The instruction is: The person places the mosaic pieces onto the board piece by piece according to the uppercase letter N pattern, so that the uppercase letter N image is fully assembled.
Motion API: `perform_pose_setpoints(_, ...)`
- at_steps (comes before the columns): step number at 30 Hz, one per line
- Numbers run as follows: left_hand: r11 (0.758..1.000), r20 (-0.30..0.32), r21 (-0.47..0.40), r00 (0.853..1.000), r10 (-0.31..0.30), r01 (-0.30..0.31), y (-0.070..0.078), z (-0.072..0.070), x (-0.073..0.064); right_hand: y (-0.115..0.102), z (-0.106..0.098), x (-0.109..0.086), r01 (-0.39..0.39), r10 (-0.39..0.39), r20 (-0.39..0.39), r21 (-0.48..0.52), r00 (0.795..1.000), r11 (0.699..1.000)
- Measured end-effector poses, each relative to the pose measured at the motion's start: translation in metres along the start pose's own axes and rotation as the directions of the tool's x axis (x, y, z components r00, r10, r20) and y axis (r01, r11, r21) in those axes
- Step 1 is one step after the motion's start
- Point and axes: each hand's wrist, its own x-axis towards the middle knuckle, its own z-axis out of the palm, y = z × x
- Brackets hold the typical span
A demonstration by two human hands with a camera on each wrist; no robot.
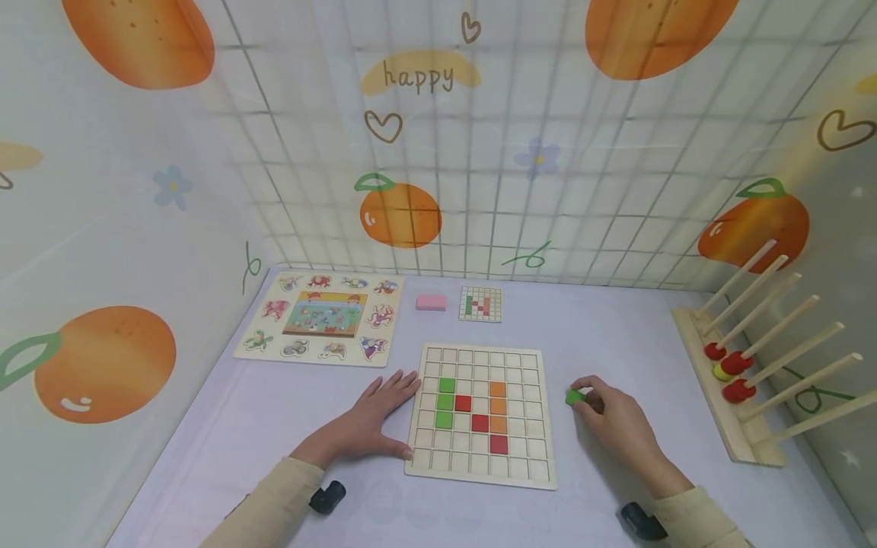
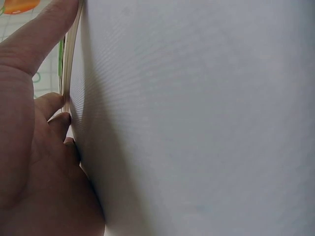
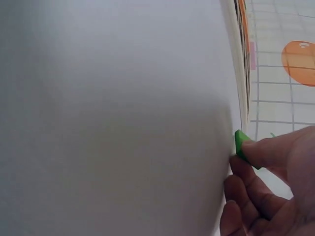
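Note:
A wooden grid board (image 1: 479, 464) lies flat on the table with green, red and orange square tiles in some of its cells. Three green tiles (image 1: 446, 401) form a column on its left side, and red tiles (image 1: 480, 423) step down diagonally toward orange ones (image 1: 498, 406). My left hand (image 1: 373, 422) rests spread on the table, its fingertips and thumb touching the board's left edge. To the right of the board, my right hand (image 1: 617, 418) pinches a green tile (image 1: 574, 396) between thumb and fingers. The right wrist view shows this green tile (image 3: 240, 142) tilted, close to the tabletop.
Behind the board lie a small pattern card (image 1: 481, 304) and a pink block (image 1: 431, 303). A sea-animal puzzle board (image 1: 384, 354) sits at the back left. On the right stands a wooden peg rack (image 1: 760, 449) with tall pegs and several red and yellow beads.

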Motion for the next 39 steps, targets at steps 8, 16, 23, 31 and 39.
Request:
perform_pose_setpoints(8, 1.000, -0.005, -0.002, 1.000, 0.002, -0.002, -0.002, 0.001, 0.000, -0.001, 0.003, -0.001, 0.027, -0.027, -0.032, 0.026, 0.999, 0.999)
perform_pose_setpoints(16, 1.000, -0.007, -0.004, 1.000, 0.003, -0.003, -0.001, 0.001, 0.000, -0.012, 0.004, -0.002, 0.062, -0.058, -0.056, 0.060, 0.997, 0.996)
perform_pose_setpoints(23, 1.000, -0.004, -0.004, 1.000, 0.004, -0.004, 0.000, 0.001, 0.000, -0.025, 0.008, -0.005, 0.071, -0.067, -0.044, 0.091, 0.997, 0.993)
perform_pose_setpoints(31, 1.000, -0.003, 0.003, 1.000, 0.002, -0.002, -0.001, 0.001, 0.000, -0.040, 0.014, -0.011, 0.090, -0.086, -0.037, 0.119, 0.996, 0.989)
perform_pose_setpoints(39, 1.000, -0.005, 0.006, 1.000, -0.009, 0.009, 0.001, 0.000, 0.000, -0.054, 0.023, -0.013, 0.082, -0.083, 0.004, 0.162, 0.997, 0.983)
